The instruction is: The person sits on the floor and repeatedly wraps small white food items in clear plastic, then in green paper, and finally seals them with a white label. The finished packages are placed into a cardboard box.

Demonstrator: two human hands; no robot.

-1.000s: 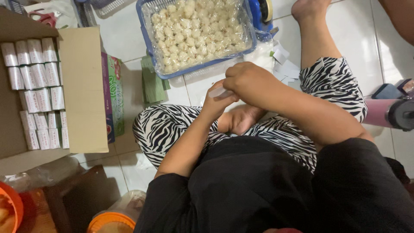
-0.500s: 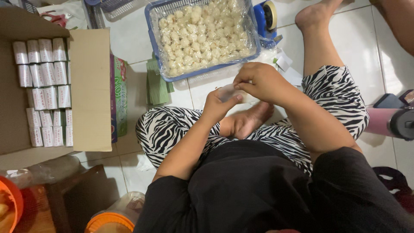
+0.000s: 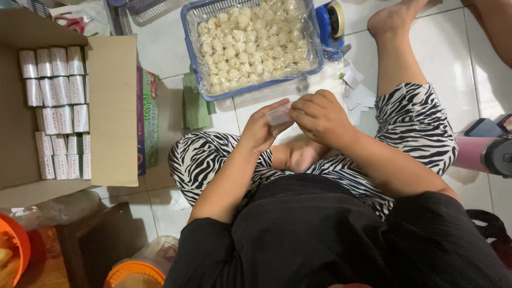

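Note:
I sit cross-legged on a tiled floor in zebra-striped trousers. My left hand (image 3: 262,128) and my right hand (image 3: 319,116) meet above my lap and both grip a small clear plastic bag (image 3: 279,115) between them. Just beyond the hands stands a blue basket (image 3: 193,64) lined with clear plastic and filled with many pale round dumplings (image 3: 250,40). What the bag holds cannot be made out.
An open cardboard box (image 3: 112,106) with rows of small white packs (image 3: 56,112) lies at the left. A blue tape dispenser (image 3: 332,24), paper scraps (image 3: 356,90), a green box (image 3: 150,122), a pink bottle (image 3: 482,154), an orange-lidded tub (image 3: 133,273) and another person's leg (image 3: 496,29) surround me.
The view has shifted, so the basket and box sit lower and closer. My hands stay together on the small bag, and my left fingers have spread along it.

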